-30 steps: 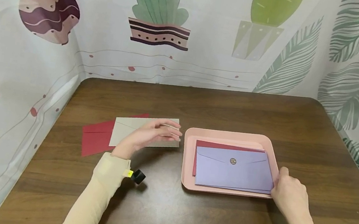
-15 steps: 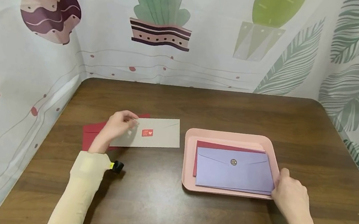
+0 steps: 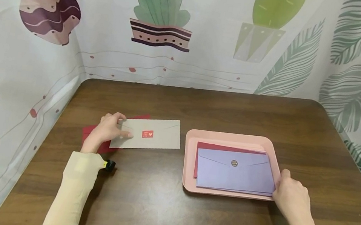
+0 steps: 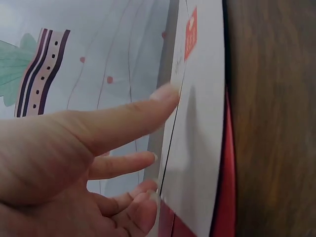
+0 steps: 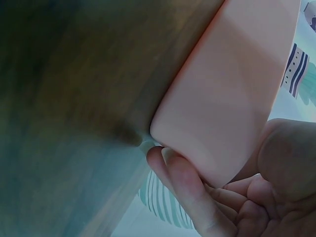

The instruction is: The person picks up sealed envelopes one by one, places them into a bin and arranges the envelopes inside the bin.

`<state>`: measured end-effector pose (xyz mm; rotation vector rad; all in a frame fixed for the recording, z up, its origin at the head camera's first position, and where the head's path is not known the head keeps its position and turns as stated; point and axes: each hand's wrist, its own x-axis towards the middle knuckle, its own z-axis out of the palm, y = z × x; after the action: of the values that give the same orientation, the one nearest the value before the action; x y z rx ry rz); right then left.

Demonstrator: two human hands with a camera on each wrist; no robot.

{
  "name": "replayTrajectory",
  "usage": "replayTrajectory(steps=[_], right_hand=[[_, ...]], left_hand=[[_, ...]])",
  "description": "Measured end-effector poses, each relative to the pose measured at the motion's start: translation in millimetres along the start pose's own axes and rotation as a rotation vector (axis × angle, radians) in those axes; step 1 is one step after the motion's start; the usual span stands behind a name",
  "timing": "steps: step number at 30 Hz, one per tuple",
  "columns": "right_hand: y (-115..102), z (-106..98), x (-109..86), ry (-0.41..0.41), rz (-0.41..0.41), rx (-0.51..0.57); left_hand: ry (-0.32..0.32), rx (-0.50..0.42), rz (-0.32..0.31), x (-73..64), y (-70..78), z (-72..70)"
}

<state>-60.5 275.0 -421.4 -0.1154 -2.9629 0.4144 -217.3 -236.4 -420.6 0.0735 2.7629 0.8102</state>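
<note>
My left hand (image 3: 107,128) is at the left end of a pale grey-white envelope (image 3: 162,134) that bears a red heart sticker. In the left wrist view its thumb (image 4: 143,116) is stretched out over the envelope, apart from the loosely bent fingers; whether they touch the paper I cannot tell. Beneath that envelope lies a red envelope (image 3: 87,130), partly covered. My right hand (image 3: 292,197) grips the lower right corner of a pink tray (image 3: 188,166), its fingers curled against the outer wall. A lilac envelope (image 3: 233,178) with a round seal lies inside, over another red envelope (image 3: 213,146).
Everything stands on a dark wooden table (image 3: 154,208). A white cloth (image 3: 206,70) printed with cacti and leaves hangs behind it and along the sides. A strip of table separates the pale envelope from the tray.
My left hand has moved left, from the right part of the pale envelope to its left end, uncovering the heart sticker. The right hand and tray have kept their place.
</note>
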Motion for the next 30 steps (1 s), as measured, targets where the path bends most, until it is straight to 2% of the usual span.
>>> replayTrajectory(steps=[8,18,26,30], right_hand=[[0,1,-0.2,0.017,-0.004,0.0],[1,2,0.4,0.03,-0.01,-0.003],[-1,1,0.2,0.005,0.012,-0.004],[-1,1,0.2,0.006,0.01,-0.005]], left_hand=[[-0.05,0.068,-0.022,3.1,-4.4,-1.2],[-0.047,0.088,-0.01,9.3,-8.3,-2.1],[-0.012,0.082,-0.015,14.1,-11.3,-1.3],[0.014,0.03,-0.01,13.3,-12.2,-1.3]])
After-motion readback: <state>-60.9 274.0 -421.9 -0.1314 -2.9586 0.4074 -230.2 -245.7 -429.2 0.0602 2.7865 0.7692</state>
